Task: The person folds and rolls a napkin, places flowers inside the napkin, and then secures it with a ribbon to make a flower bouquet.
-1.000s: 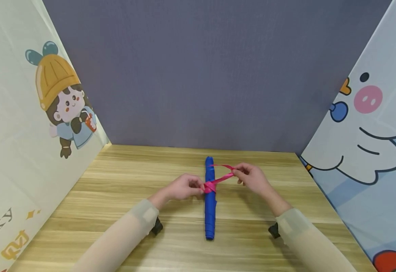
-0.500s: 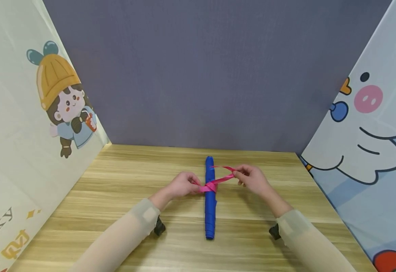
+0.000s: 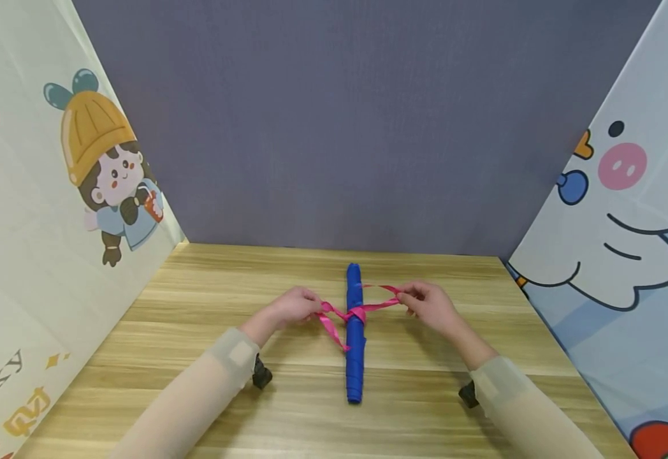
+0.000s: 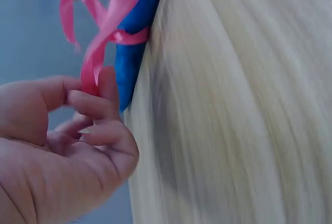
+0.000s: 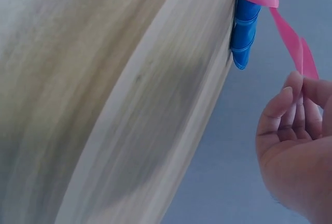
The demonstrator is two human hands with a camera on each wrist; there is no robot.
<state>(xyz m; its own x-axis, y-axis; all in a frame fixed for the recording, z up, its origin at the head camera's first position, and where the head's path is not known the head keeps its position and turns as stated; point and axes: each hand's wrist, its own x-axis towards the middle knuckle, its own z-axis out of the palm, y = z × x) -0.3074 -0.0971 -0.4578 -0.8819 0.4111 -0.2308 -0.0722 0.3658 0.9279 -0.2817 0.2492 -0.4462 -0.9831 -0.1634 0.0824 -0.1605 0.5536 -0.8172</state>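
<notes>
A slim blue roll (image 3: 354, 363) lies lengthwise on the wooden table. Round its middle goes a pink ribbon (image 3: 357, 313), crossed or knotted on top. My left hand (image 3: 295, 305) pinches one side of the ribbon left of the roll, and a loose tail hangs back toward the roll. To the right, my right hand (image 3: 430, 307) pinches the other side between thumb and forefinger, its tail trailing back to the roll. In the left wrist view the pink ribbon (image 4: 111, 22) runs from the fingertips up to the roll. The right wrist view shows the ribbon (image 5: 290, 37) stretched from the blue roll (image 5: 245, 32).
The wooden table (image 3: 196, 280) meets a grey back wall (image 3: 334, 127). Panels with cartoon prints stand at the left (image 3: 18, 210) and right (image 3: 644, 210). A black wrist device (image 3: 261, 373) shows under the left sleeve, another (image 3: 468, 394) under the right.
My left hand has moved left from beside the roll, drawing its ribbon side out, and a loose tail now shows. My right hand has shifted slightly right, still pinching the ribbon. The roll stays put.
</notes>
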